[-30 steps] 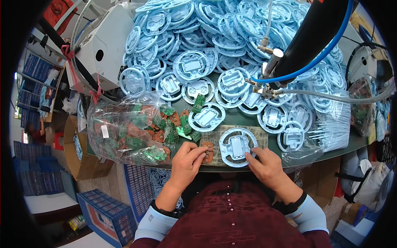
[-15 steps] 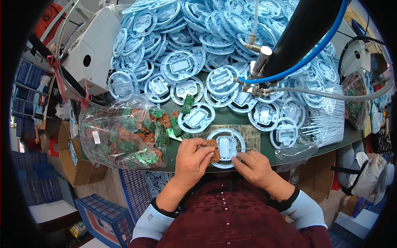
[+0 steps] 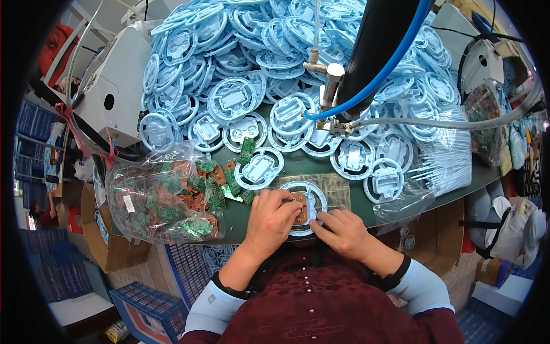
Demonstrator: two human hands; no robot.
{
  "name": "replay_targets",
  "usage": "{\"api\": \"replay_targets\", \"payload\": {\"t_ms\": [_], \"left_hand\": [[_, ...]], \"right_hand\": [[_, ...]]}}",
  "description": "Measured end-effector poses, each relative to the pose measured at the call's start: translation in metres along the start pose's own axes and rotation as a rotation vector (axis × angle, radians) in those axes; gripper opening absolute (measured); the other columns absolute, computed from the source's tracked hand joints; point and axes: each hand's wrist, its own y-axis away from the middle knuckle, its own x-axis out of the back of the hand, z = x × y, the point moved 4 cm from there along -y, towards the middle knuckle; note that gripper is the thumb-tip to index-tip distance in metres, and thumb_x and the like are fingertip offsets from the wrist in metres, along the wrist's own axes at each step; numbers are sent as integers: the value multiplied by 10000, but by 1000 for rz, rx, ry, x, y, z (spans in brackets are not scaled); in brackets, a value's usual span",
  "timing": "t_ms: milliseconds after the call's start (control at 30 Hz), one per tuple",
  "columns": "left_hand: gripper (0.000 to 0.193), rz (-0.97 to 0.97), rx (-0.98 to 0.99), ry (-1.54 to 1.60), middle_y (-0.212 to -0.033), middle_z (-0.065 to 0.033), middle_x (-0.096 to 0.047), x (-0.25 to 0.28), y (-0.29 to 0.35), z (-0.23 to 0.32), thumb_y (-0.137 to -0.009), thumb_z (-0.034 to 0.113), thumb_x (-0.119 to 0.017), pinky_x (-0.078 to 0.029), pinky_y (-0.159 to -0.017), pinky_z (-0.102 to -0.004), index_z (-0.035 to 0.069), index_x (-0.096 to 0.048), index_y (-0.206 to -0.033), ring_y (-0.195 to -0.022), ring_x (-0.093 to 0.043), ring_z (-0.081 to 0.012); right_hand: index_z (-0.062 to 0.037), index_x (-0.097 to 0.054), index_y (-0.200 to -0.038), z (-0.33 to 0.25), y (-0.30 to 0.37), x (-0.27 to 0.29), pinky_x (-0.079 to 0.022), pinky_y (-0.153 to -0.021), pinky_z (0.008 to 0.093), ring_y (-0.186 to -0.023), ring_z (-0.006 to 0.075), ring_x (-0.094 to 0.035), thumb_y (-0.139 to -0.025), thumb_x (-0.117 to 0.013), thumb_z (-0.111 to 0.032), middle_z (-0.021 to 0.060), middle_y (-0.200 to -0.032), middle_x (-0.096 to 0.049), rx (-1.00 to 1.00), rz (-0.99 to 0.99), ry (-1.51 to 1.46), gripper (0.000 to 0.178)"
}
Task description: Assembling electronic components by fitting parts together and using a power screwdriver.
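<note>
A light-blue round plastic housing (image 3: pixel 321 198) lies at the near edge of the table, partly covered by my hands. My left hand (image 3: pixel 269 221) is closed on a brown circuit board (image 3: pixel 299 208), which sits over the left part of the housing's middle. Against the lower right of the housing's rim, my right hand (image 3: pixel 345 234) pinches with thumb and fingers. Beneath the housing is a clear flat sheet (image 3: pixel 338 189). Another light-blue housing (image 3: pixel 259 168) rests just beyond my left hand, with a green circuit board (image 3: pixel 247 150) near its top edge.
A large heap of light-blue housings (image 3: pixel 240 34) covers the back. To the left lies a clear bag of green and brown circuit boards (image 3: pixel 154 200). A black arm (image 3: pixel 378 51) with metal fittings and a blue hose hangs over the table. Thin pale sticks (image 3: pixel 447 152) lie at right.
The brown circuit board has moved right, from beside the housing's middle to over it, in my left hand. My right hand stays by the rim. The whole view has shifted slightly.
</note>
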Motion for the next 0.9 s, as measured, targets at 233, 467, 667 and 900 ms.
{"api": "replay_targets", "payload": {"t_ms": [233, 467, 667, 900], "left_hand": [[253, 8, 24, -48, -1048, -75, -610, -5, 2, 3, -768, 69, -764, -424, -798, -396, 101, -722, -1015, -925, -557, -275], [438, -119, 37, -88, -1169, -105, -619, 8, 4, 9, -715, 103, -787, -420, -882, -447, 138, -707, -1145, -1055, -571, -324], [501, -124, 37, -68, -1190, -107, -579, 8, 10, 7, -688, 64, -813, -410, -873, -434, 108, -673, -1167, -1037, -536, -316], [619, -170, 75, -174, -1291, -151, -532, 12, 14, 20, -631, 234, -880, -380, -960, -472, 93, -655, -1190, -1146, -502, -359]], "right_hand": [[-36, -668, -1074, 12, 10, 16, -490, -661, 340, -797, 225, -618, -773, -653, -120, 95, -1017, -634, -60, 40, 14, 313], [18, -625, -1114, 123, 133, 119, -526, -821, 431, -979, 371, -638, -849, -604, 2, 209, -1113, -648, -672, 100, 652, 266], [-58, -636, -972, 142, 140, 127, -507, -744, 390, -864, 273, -614, -808, -594, -93, 81, -918, -618, -686, -226, 752, 173], [-78, -650, -931, 153, 116, 127, -499, -707, 385, -842, 258, -607, -769, -614, -77, 70, -950, -635, -558, -405, 653, 166]]}}
